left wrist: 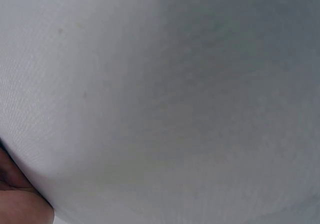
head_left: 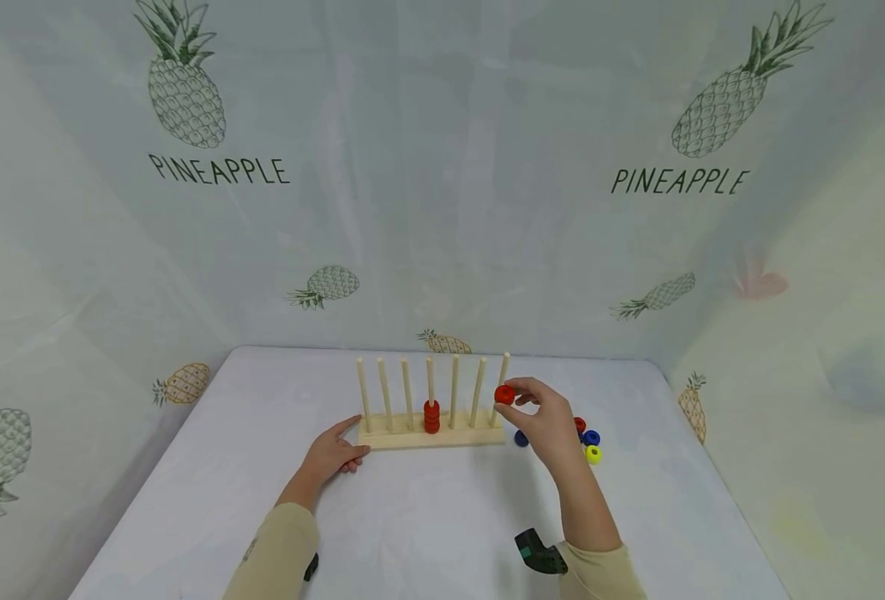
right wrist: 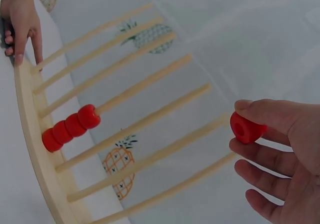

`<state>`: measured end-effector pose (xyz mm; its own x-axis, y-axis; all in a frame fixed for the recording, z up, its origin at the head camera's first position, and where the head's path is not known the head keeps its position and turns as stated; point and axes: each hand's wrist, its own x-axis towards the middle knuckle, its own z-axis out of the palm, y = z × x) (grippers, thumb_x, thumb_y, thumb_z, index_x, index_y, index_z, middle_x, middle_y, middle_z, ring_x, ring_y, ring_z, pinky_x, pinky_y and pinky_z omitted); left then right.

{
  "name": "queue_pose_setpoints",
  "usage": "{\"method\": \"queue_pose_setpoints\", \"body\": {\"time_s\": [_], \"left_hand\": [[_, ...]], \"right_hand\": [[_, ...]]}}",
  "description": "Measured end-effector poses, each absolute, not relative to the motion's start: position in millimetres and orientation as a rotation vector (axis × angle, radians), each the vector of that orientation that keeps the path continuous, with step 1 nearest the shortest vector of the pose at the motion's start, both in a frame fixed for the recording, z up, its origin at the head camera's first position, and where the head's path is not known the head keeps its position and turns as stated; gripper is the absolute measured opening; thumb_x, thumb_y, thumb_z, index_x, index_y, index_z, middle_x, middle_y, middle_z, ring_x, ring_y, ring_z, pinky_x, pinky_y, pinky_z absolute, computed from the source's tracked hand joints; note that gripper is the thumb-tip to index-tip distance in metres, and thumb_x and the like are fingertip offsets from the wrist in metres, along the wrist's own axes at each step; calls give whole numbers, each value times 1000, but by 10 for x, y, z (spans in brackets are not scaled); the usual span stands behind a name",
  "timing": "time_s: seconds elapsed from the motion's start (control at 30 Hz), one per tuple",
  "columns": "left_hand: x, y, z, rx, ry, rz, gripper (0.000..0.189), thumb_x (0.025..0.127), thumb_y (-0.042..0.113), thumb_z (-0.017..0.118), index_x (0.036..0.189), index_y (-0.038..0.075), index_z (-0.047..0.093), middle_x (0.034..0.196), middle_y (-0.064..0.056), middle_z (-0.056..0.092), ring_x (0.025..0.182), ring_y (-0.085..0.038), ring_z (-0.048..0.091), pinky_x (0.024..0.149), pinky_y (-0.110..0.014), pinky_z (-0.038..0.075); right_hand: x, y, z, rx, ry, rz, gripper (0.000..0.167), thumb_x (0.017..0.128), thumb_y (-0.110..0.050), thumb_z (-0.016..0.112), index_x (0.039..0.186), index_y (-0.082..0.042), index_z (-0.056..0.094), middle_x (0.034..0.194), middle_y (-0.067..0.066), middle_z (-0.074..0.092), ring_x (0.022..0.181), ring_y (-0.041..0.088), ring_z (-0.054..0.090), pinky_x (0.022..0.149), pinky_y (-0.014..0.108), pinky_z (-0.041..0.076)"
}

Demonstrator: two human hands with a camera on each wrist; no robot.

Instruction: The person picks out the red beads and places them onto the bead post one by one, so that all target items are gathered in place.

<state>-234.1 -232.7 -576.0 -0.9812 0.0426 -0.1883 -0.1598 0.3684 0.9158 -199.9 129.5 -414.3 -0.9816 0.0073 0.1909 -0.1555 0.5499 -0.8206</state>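
A wooden peg rack (head_left: 405, 442) with several upright pegs stands on the table. Its left end is held by my left hand (head_left: 332, 455), thumb at the front edge and index finger at the back corner. Near the rightmost peg, my right hand (head_left: 551, 419) pinches a red bead (right wrist: 248, 129) between thumb and fingertips, up off the table. The bead's hole shows in the right wrist view, and the other fingers are spread below it. Several red beads (right wrist: 72, 127) are stacked on the middle peg; the other pegs are bare. Mostly blurred white cloth fills the left wrist view.
Loose beads lie on the table to the right, partly behind my right hand: a yellow one (head_left: 593, 454), a red one (head_left: 580, 423) and blue ones (head_left: 592, 437). Another dark blue bead (head_left: 521, 438) sits by the rack's right end. A pineapple-print curtain (head_left: 442, 208) hangs behind.
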Motion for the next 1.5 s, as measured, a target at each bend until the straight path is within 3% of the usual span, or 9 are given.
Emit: {"method": "queue_pose_setpoints", "body": {"time_s": [0.23,1.1,1.33,1.5], "left_hand": [[-2333,-2326,-5760,-114,2438,1682,75,84,10,77,149,5,39,62,-6,65,47,-10,56,46,-22,46],[-2337,-2311,-5736,-145,2451,1653,74,85,11,76,149,5,39,61,-6,65,46,-9,55,47,-22,46],[-2349,-2321,-5738,-152,2446,1666,74,85,11,77,149,6,40,61,-7,65,45,-9,55,46,-21,45],[-2355,-2321,-5756,-148,2426,1684,74,85,11,77,149,7,40,61,-7,65,45,-9,55,46,-21,46]], "right_hand": [[-2008,1166,-4074,181,-2588,1337,38,81,-23,82,116,-12,69,103,2,66,94,21,56,75,35,50],[-2278,801,-4060,458,-2255,1340,34,76,-20,85,105,-6,73,90,1,66,83,22,59,74,39,50],[-2370,700,-4062,463,-2254,1357,34,76,-20,85,105,-8,73,94,0,68,85,19,58,75,37,50],[-2412,651,-4063,499,-2219,1363,34,76,-18,85,105,-6,72,97,3,68,87,21,58,76,43,51]]}}
